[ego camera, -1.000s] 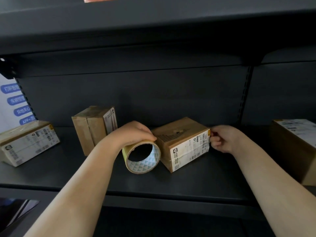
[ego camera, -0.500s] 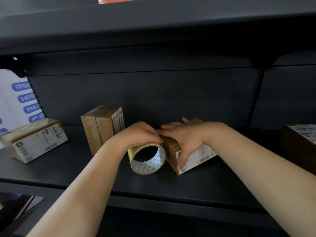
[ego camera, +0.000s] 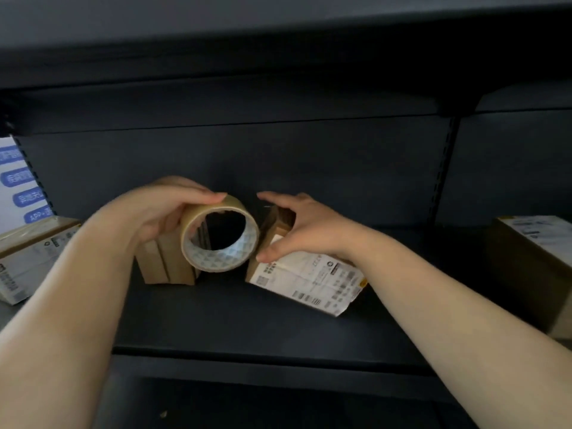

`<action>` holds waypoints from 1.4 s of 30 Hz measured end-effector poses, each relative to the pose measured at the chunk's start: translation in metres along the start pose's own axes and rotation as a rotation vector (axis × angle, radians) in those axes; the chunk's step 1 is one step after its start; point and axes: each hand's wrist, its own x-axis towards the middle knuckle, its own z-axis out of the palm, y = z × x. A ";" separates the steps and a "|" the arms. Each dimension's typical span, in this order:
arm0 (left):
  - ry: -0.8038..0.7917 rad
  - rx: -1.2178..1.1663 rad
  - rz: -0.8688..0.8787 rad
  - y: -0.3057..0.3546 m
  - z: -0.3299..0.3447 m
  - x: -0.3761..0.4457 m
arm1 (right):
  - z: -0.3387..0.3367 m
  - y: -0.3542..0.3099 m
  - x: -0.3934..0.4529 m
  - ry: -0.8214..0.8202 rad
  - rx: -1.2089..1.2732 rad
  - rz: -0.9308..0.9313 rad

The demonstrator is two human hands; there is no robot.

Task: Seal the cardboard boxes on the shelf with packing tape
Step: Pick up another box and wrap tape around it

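Four cardboard boxes stand on the dark shelf point(ego camera: 247, 320), and there is one tape roll point(ego camera: 220, 234). The left hand point(ego camera: 161, 212) holds the roll, fingers curled over it, before the second box point(ego camera: 167, 264). The right hand point(ego camera: 297, 230), fingers spread wide, is over the middle labelled box point(ego camera: 309, 280); other boxes stand far left point(ego camera: 28, 258) and far right point(ego camera: 532, 267).

The left hand point(ego camera: 161, 212) now holds the tan roll of packing tape point(ego camera: 220, 235) lifted off the dark metal shelf point(ego camera: 247, 320), up in front of the upright brown cardboard box point(ego camera: 164, 261); a second ago the roll rested on the shelf against the small labelled cardboard box point(ego camera: 306, 274). The right hand point(ego camera: 306, 230), which pinched that box's far end a second ago and lay flat across its top half a second ago, now arches over its near end with fingers spread, thumb tip by the label's corner. The labelled box itself sits turned, its white label facing more upward and toward the viewer.
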 end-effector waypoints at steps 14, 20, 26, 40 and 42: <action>0.013 0.322 -0.098 0.020 -0.002 0.018 | -0.006 0.041 -0.025 0.165 0.712 -0.174; -0.001 0.499 -0.052 0.018 0.036 0.038 | 0.006 0.067 -0.037 0.253 0.967 -0.211; -0.039 0.616 0.037 0.031 0.081 0.047 | -0.043 0.055 -0.059 0.143 0.188 0.025; -0.223 -0.181 0.081 0.003 0.058 0.038 | -0.060 0.022 -0.021 -0.071 -0.226 -0.059; -0.378 -0.477 0.177 -0.004 0.042 0.034 | -0.060 0.034 -0.030 -0.013 0.024 -0.096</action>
